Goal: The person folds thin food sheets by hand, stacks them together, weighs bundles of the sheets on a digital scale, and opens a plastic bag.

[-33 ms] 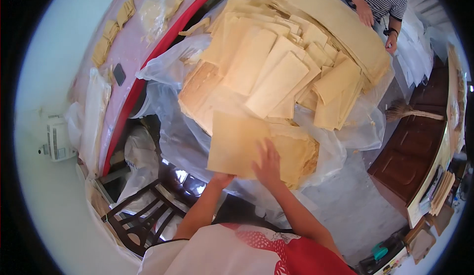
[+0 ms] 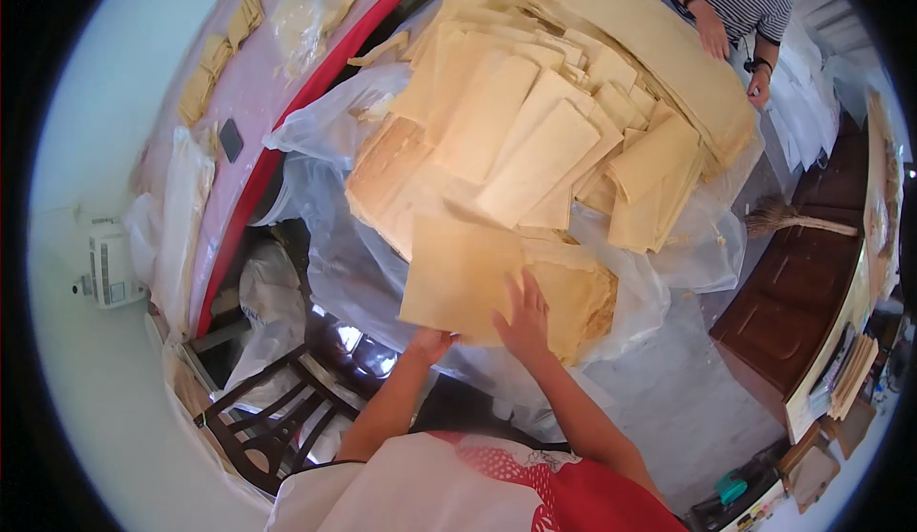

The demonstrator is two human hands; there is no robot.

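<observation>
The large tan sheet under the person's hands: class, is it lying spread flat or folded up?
Spread flat. The large tan sheet lies open on the pile, right hand pressing it, left hand at its near edge.

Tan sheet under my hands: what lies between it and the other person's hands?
In the head view, heaped tan sheets on clear plastic lie between.

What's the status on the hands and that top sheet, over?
Left hand grips tan sheet at near edge. Right hand flat on it, fingers spread. Sheet rests on stack. Nothing in the way.

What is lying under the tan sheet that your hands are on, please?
Under the tan sheet a stack of similar sheets shows on clear plastic; the covered part is hidden.
</observation>
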